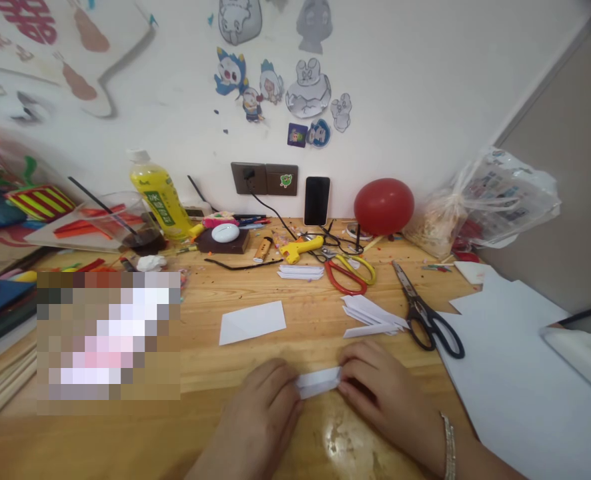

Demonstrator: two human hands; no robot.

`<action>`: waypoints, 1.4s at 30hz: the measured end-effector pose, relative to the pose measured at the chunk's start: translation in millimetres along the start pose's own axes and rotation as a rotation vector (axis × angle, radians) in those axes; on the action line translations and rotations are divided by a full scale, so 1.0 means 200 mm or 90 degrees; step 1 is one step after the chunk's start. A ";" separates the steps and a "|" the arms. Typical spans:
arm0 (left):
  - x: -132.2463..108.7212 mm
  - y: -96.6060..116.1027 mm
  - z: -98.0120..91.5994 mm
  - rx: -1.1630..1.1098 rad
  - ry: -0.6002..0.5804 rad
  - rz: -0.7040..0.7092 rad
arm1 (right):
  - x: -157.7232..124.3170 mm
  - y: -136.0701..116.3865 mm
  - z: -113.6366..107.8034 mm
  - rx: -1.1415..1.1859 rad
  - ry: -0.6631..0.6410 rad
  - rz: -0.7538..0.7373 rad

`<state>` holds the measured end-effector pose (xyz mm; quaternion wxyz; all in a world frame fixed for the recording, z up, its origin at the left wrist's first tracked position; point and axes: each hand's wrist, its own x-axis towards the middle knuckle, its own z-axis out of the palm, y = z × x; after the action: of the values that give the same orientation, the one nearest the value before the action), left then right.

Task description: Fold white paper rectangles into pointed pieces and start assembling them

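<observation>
Between my two hands lies a small folded strip of white paper (319,382), low over the wooden table. My left hand (270,403) grips its left end, fingers curled around it. At the right end, the thumb and fingers of my right hand (375,383) pinch the paper; a bracelet circles that wrist. Just beyond my hands lies a flat white paper rectangle (253,323). Several folded paper strips (373,315) are heaped beyond my right hand, and a neat stack of folded strips (300,272) sits farther back.
Black-handled scissors (425,317) and red-and-yellow scissors (350,272) lie on the table (185,420). White sheets (530,373) spread at the right. Along the wall stand a yellow bottle (160,197), a cup of dark drink (143,233), a phone (317,201) and a red balloon (384,206).
</observation>
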<state>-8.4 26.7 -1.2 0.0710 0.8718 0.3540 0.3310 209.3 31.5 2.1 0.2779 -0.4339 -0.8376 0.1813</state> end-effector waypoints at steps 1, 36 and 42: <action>0.01 0.00 0.00 -0.005 -0.006 -0.011 | 0.00 0.00 0.00 0.003 -0.001 0.007; -0.01 0.05 -0.01 -0.044 -0.150 -0.254 | 0.00 -0.06 0.05 0.061 0.012 0.113; 0.01 0.06 0.02 0.022 -0.139 -0.244 | 0.01 -0.05 0.06 0.056 0.020 0.150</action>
<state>2.2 18.8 0.6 0.1557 0.8205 0.5088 0.2090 194.7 27.2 -0.1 0.2864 -0.5197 -0.7676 0.2422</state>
